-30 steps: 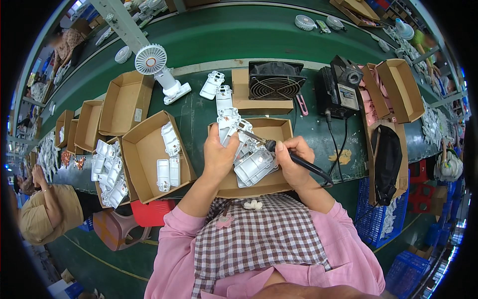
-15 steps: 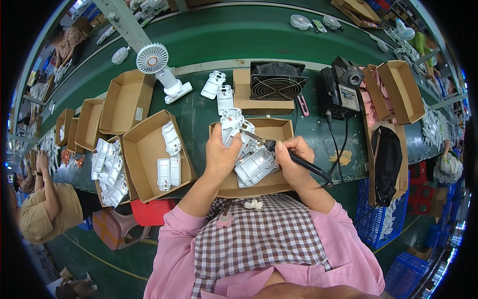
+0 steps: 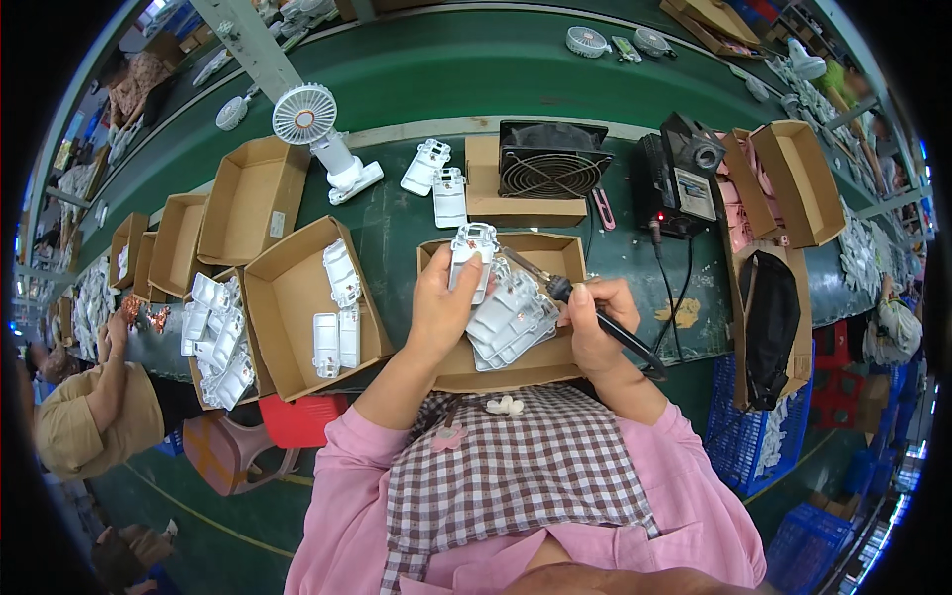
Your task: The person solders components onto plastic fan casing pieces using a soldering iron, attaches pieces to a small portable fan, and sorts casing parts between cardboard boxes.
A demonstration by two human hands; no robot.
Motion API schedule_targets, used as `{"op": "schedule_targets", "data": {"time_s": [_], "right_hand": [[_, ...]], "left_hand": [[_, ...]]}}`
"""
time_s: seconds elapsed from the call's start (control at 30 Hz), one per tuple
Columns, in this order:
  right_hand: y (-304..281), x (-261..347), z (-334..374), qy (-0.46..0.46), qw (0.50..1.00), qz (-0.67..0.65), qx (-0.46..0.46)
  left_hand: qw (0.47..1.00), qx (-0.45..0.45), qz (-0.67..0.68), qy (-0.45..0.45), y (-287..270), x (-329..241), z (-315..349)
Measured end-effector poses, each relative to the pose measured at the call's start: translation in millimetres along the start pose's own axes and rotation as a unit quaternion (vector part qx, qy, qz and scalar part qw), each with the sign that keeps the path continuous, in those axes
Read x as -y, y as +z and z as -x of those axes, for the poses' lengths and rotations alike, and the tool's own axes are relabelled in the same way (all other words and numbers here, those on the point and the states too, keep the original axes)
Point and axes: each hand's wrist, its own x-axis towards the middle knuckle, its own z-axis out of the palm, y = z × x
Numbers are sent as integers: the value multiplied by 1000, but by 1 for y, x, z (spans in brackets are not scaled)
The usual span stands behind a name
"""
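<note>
My left hand (image 3: pixel 443 304) grips a white plastic housing (image 3: pixel 473 256) by its lower part, thumb on its face. Small reddish and metal parts show at the housing's upper end. In my right hand (image 3: pixel 599 322) is a soldering iron (image 3: pixel 560 288) with a black handle, held like a pen. Its metal tip points up and left, close to the housing's right edge; whether they touch I cannot tell. Under both hands a cardboard box (image 3: pixel 540 374) holds several white housings (image 3: pixel 516 319). Two more white housings (image 3: pixel 449 198) lie on the bench beyond my left hand.
A black fan (image 3: pixel 553 164) stands on cardboard at the back, with a pink cutter (image 3: pixel 603 209) beside it. To its right sits a black soldering station (image 3: pixel 674 188) with cables. Open boxes (image 3: pixel 288 297) and a white handheld fan (image 3: pixel 315 134) stand left. Co-workers sit nearby.
The iron's tip has drawn back from the housing's face. My left hand now holds one housing instead of a cluster, and the box's pile looks fuller. Fans on the conveyor have shifted left.
</note>
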Motion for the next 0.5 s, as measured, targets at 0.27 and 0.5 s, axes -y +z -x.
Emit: {"op": "schedule_targets", "data": {"time_s": [0.27, 0.5], "right_hand": [[1, 1, -3, 35, 996, 78, 37], [6, 2, -6, 36, 995, 79, 49]], "left_hand": [[998, -7, -45, -36, 2, -5, 3], [999, -6, -28, -46, 4, -9, 3]]}}
